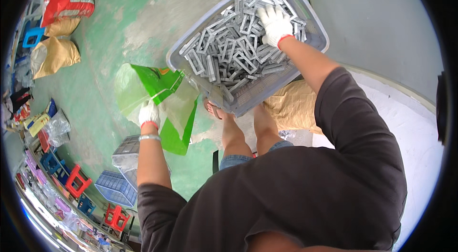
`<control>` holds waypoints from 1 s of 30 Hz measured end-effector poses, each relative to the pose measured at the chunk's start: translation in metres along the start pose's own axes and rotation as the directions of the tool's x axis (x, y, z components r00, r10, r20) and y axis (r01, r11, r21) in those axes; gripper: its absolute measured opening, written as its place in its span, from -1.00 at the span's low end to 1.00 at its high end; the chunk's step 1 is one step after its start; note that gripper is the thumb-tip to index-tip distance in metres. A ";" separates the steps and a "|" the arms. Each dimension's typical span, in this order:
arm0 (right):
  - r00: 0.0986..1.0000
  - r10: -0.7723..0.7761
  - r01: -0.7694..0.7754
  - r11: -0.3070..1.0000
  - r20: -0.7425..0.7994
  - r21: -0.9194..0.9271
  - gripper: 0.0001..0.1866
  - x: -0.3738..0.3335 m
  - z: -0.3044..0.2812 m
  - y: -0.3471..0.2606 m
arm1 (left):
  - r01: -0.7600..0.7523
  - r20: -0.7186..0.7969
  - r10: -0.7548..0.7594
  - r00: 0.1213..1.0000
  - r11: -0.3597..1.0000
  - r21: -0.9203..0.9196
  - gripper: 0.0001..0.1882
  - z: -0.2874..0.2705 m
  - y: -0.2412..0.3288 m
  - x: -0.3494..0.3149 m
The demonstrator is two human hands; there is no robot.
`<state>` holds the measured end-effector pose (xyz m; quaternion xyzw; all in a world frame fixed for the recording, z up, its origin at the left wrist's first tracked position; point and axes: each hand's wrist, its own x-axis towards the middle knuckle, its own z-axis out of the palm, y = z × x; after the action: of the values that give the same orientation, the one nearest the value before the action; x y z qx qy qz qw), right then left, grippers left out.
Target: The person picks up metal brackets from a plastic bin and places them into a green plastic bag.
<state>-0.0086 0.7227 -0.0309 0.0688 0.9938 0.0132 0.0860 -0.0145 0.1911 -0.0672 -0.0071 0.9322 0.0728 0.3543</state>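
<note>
My left hand (149,113), in a white glove with a red cuff, is closed on a green and whitish plastic bag (179,137). The bag hangs loosely beside the left corner of a large grey plastic crate (188,44). Inside the crate lies a jumbled heap of small grey rectangular frames (234,49). On the far right part of that heap rests my right hand (276,25), gloved in white too, its fingers outstretched over the frames. Whether its fingertips hook any frame cannot be made out.
A tan woven sack (293,106) stands under the crate's near right side. Blue and grey crates (117,187) are at lower left, near red stools (78,181). Full sacks (56,56) line the far left. A grey wall (377,18) rises at the right.
</note>
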 end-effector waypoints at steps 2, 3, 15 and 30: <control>0.974 -0.126 0.149 0.982 0.188 -0.114 0.06 0.011 -0.013 -0.004 | 0.008 0.005 -0.007 1.000 0.979 -0.206 -0.52 -0.001 0.006 -0.014; 0.964 -0.127 0.175 0.964 0.235 -0.199 0.11 0.015 0.000 -0.002 | 0.033 0.023 -0.027 0.999 0.947 -0.320 -0.49 -0.005 0.013 -0.021; 0.950 -0.272 0.305 0.909 0.152 -0.283 -0.55 0.033 0.038 0.011 | 0.246 0.140 -0.372 0.918 0.254 -0.936 -0.39 -0.017 0.092 -0.109; 0.908 -0.280 0.370 0.884 0.312 -0.286 -0.58 0.042 0.016 0.011 | 0.432 -0.484 -0.455 0.748 0.886 -0.166 -0.34 0.043 -0.053 -0.064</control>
<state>-0.0451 0.7395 -0.0538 -0.1148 0.9536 0.1597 0.2278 0.0651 0.1427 -0.0636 -0.2549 0.9616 0.0024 0.1019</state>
